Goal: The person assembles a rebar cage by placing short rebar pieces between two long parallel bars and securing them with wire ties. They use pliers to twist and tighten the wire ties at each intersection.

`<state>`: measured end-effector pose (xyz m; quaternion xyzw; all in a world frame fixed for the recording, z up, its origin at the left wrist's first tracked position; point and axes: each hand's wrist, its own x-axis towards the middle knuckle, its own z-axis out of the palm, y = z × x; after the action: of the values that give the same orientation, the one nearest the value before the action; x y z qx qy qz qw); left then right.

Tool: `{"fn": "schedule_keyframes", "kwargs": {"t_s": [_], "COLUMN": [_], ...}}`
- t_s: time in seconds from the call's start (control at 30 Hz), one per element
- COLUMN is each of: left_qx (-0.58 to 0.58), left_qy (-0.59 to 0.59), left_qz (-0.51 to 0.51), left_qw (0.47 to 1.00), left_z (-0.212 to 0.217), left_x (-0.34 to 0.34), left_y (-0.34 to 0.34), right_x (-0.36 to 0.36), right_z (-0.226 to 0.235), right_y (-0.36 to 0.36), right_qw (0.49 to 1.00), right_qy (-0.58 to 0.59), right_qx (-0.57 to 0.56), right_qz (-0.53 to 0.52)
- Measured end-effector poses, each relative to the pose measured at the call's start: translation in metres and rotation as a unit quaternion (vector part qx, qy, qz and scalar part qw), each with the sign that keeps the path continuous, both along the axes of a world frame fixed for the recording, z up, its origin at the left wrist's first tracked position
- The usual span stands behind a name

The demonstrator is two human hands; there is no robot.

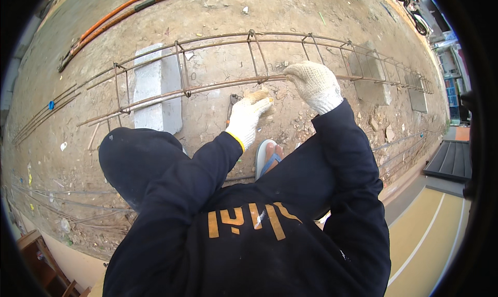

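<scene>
A single head-worn fisheye camera is looking steeply down from above the person's chest, facing forward over dirt ground. It is sitting close to the dark sleeves filling the near edge, while the rebar cage is bending across the middle and the far rim is curving away.

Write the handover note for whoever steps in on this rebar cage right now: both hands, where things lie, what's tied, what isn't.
Left hand, in a white knit glove, hangs just below the near long bar, apparently holding a small dark tool, partly hidden.
Right hand, gloved too, grips that bar beside a stirrup.
The long rusty steel rebar cage lies across grey concrete blocks on bare dirt ground. Loose thin rods lie to the left.
Done: stirrups stand spaced along the cage.
Left: whether the joint at the hands is tied cannot be told; check it.
</scene>
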<state>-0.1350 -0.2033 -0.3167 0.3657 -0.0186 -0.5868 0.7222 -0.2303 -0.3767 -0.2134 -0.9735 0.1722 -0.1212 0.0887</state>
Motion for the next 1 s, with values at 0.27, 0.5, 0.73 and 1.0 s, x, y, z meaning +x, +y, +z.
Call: {"fn": "schedule_keyframes", "kwargs": {"t_s": [0.27, 0.5, 0.73, 1.0], "left_qx": [0.188, 0.166, 0.095, 0.038], "left_qy": [-0.211, -0.15, -0.053, -0.151], "left_qz": [0.201, 0.149, 0.109, 0.061], "left_qw": [0.938, 0.963, 0.988, 0.986], "left_z": [-0.05, -0.014, -0.011, 0.005], "left_x": [0.009, 0.019, 0.017, 0.015], "left_y": [-0.012, -0.011, -0.02, -0.02], "right_x": [0.065, 0.087, 0.067, 0.05], "right_z": [0.019, -0.003, -0.029, -0.066], "right_y": [-0.021, -0.022, -0.036, -0.039], "right_qw": [0.971, 0.958, 0.993, 0.988], "right_qy": [0.072, 0.074, -0.047, 0.039], "right_qx": [-0.217, -0.223, 0.046, 0.091], "right_qz": [0.068, 0.165, -0.103, -0.116]}}
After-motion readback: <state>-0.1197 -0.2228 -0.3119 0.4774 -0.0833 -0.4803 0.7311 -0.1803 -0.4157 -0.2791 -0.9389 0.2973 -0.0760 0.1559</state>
